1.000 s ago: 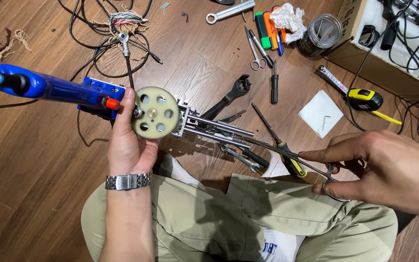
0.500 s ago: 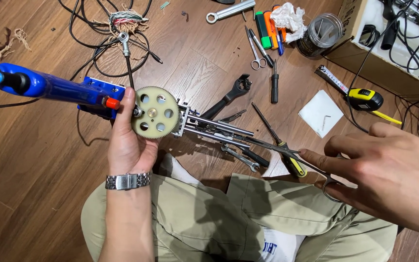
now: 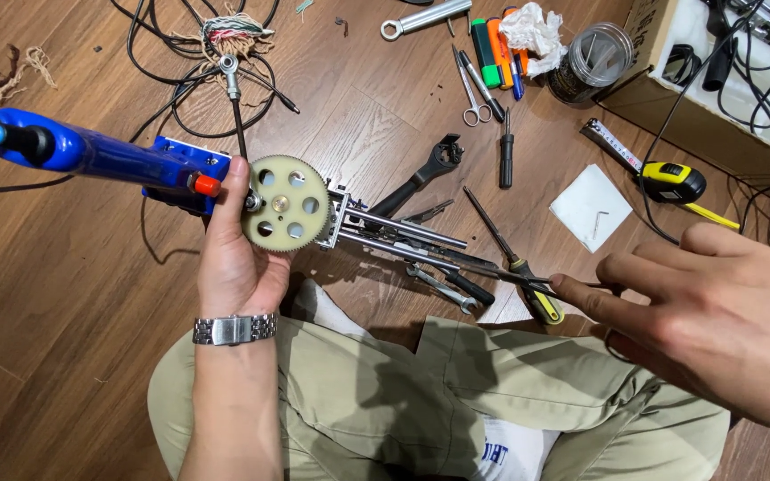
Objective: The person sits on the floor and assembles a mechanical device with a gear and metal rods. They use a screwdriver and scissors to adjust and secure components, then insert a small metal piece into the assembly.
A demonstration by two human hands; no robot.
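Note:
My left hand (image 3: pixel 238 258) grips a mechanism by its end, where a cream toothed gear wheel (image 3: pixel 285 203) with round holes sits. Metal rods (image 3: pixel 403 233) run from the gear toward the right. My right hand (image 3: pixel 715 312) comes in from the right with its fingers spread, and thumb and forefinger pinch the handle end of a long thin metal tool (image 3: pixel 510 272). The tool's tip points left and reaches the far end of the rods. Both hands are above my lap and the wooden floor.
A blue gun-shaped tool (image 3: pixel 91 153) with a red tip lies left of the gear. On the floor are black cables (image 3: pixel 189 80), a black wrench (image 3: pixel 425 178), screwdrivers (image 3: pixel 507 156), scissors (image 3: pixel 470 89), a yellow tape measure (image 3: pixel 670 183), white paper (image 3: pixel 592 218), a jar (image 3: pixel 599 53) and a cardboard box (image 3: pixel 715 116).
My right hand has lifted a little and its fingers have spread from a curled grip to a fingertip pinch on the thin tool. My left hand and the gear mechanism have stayed in place.

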